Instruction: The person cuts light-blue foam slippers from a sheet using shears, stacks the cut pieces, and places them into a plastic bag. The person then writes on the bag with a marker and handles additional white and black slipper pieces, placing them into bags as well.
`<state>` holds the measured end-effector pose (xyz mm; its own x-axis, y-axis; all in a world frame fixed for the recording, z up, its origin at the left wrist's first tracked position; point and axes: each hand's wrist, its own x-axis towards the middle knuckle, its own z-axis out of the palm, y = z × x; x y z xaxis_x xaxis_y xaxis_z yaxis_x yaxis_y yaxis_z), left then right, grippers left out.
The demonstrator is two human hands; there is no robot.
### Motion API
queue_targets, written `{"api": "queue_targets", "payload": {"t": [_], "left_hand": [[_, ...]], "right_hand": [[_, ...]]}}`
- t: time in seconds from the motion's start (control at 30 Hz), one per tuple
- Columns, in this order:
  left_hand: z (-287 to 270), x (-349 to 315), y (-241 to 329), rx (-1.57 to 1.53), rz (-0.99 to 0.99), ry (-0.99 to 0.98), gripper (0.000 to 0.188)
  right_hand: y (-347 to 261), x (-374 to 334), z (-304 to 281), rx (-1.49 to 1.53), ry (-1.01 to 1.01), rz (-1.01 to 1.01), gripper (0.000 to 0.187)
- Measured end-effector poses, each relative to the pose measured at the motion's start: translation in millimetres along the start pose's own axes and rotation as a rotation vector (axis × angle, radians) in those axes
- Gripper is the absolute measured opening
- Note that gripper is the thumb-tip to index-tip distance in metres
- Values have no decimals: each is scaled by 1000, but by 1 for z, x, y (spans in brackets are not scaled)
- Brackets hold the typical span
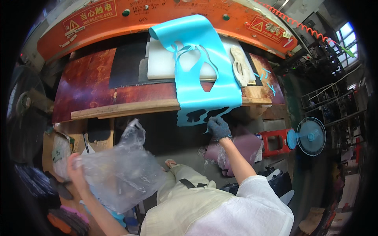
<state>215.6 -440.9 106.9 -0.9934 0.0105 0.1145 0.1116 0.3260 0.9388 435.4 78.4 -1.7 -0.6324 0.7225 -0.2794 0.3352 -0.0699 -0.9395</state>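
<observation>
A bright blue sheet with several shaped cut-outs drapes over the front edge of the table. My right hand, in a grey-blue glove, grips its hanging lower edge. Off to the left, my bare left hand holds a see-through plastic bag by its left side; motion softens the fingers. The bag spreads in front of my left leg, and its contents cannot be made out. Under the sheet lies a white board. A cream, sole-shaped piece rests right of the sheet.
An orange machine beam spans the back of the reddish table. Thin blue scraps lie at the table's right end. A blue fan stands beside a red stool. Mauve sheets sit below the right hand.
</observation>
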Motion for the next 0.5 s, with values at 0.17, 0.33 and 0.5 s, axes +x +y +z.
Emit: {"api": "queue_targets", "payload": {"t": [0.17,0.33,0.5], "left_hand": [[118,-21,25,111,268,-425,15],[197,-28,58,117,521,-553,17],[274,-5,80,49,540,-508,18]], "right_hand": [[-22,1,-6,-388,70,-157,38],[-65,38,-42,-473,333,-266,47],[-116,125,-102,-428,553,-333,52]]}}
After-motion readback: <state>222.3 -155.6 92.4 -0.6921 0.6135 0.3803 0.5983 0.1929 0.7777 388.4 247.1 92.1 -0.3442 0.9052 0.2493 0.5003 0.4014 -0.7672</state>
